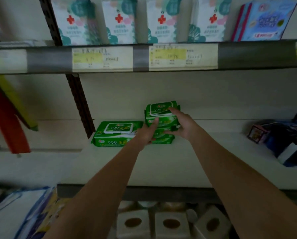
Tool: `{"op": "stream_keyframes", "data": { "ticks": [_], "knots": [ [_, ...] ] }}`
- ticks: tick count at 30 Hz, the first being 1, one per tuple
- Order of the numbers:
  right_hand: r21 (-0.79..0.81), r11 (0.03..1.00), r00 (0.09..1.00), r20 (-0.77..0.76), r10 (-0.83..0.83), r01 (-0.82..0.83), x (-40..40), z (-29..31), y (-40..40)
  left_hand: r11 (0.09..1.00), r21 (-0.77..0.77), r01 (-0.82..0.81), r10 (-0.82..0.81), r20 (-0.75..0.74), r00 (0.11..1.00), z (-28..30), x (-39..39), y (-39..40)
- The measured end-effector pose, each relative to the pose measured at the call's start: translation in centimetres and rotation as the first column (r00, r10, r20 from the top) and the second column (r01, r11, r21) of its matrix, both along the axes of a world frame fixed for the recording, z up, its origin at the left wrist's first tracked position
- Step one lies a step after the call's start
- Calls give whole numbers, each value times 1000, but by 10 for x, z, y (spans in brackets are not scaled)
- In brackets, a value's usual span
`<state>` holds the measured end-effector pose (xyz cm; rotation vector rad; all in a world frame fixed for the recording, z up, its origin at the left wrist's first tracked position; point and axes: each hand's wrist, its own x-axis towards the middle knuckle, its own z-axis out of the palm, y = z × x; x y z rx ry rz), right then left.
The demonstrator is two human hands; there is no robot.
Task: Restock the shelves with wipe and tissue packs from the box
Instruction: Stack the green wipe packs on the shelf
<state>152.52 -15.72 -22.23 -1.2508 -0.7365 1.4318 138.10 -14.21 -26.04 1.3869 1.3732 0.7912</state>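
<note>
Head view: left hand [146,133] and right hand [182,125] clasp stacked wipe packs [161,116] on a mostly bare shelf [178,163], suggesting restocking has barely begun.

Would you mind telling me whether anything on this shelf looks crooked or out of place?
The stack of green wipe packs both hands hold is uneven: its top pack sits tilted and offset from those below. The single green pack beside it lies flat. Nothing looks spilled or damaged.
</note>
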Motion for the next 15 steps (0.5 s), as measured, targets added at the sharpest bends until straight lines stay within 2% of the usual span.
{"op": "stream_keyframes", "data": {
  "ticks": [3,6,9,11,13,15],
  "knots": [
    [-4,995,988,119,96,-97,-3,-19,18,987,64,-144,140,72,988,-13,6,21],
    [-30,990,959,245,143,-140,-5,-30,29,973,122,-198,197,15,980,-20,7,33],
    [-71,989,931,333,146,-130,-9,-33,39,968,98,-230,217,121,969,-20,8,36],
    [-57,998,874,481,63,-41,-13,-34,48,971,54,-232,214,231,949,-20,7,40],
    [32,996,789,609,-83,80,-14,-35,61,974,20,-225,208,306,929,-23,10,44],
    [95,988,800,580,-154,121,-13,-37,65,975,-38,-217,214,394,894,-23,12,41]
  ]
}}
